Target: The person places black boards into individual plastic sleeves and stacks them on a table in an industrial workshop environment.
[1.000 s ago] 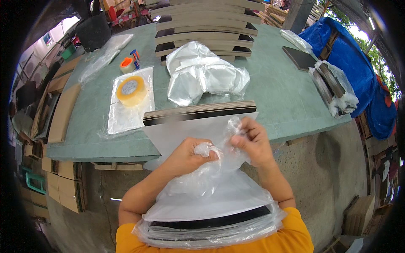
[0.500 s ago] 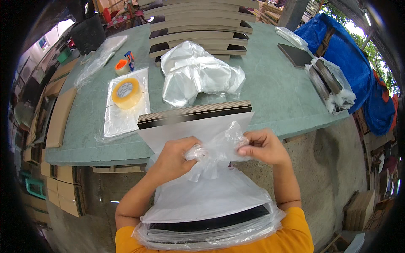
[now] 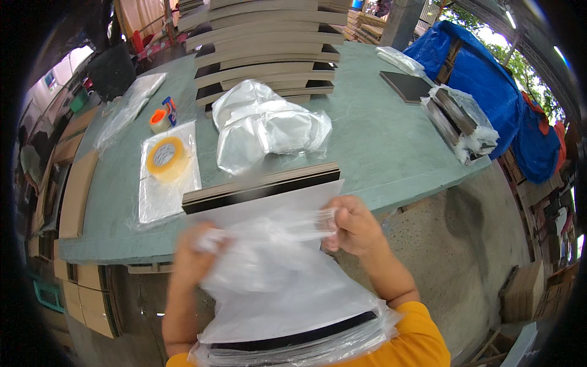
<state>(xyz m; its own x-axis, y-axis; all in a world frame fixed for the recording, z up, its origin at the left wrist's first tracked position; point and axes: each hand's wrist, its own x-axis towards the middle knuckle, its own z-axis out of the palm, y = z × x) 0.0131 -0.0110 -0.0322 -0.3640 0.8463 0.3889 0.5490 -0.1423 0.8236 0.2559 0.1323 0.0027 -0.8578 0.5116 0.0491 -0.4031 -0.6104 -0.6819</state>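
A thin clear plastic bag [image 3: 275,229] is stretched taut between my hands, in front of my body. My right hand [image 3: 354,227] is closed in a fist around its right end. My left hand [image 3: 197,251], smeared by motion, grips the left end. Behind the plastic, a white sheet [image 3: 306,197] leans against a stack of dark-faced boards [image 3: 263,183] at the table's near edge. Below the hands, a plastic-covered bundle [image 3: 293,306] with a white top and a black strip rests against my body.
On the green table [image 3: 379,153] lie a crumpled plastic bag [image 3: 269,128], a yellowish tape roll [image 3: 166,158] on flat plastic bags [image 3: 168,202], and a smaller orange tape roll [image 3: 160,120]. A tall board stack [image 3: 263,55] stands behind. Plastic-wrapped boards [image 3: 458,125] lie right, near a blue tarp [image 3: 471,79].
My hands have moved apart, pulling the bunched plastic into a stretched band. The left hand moved left and down. The whole view has shifted slightly.
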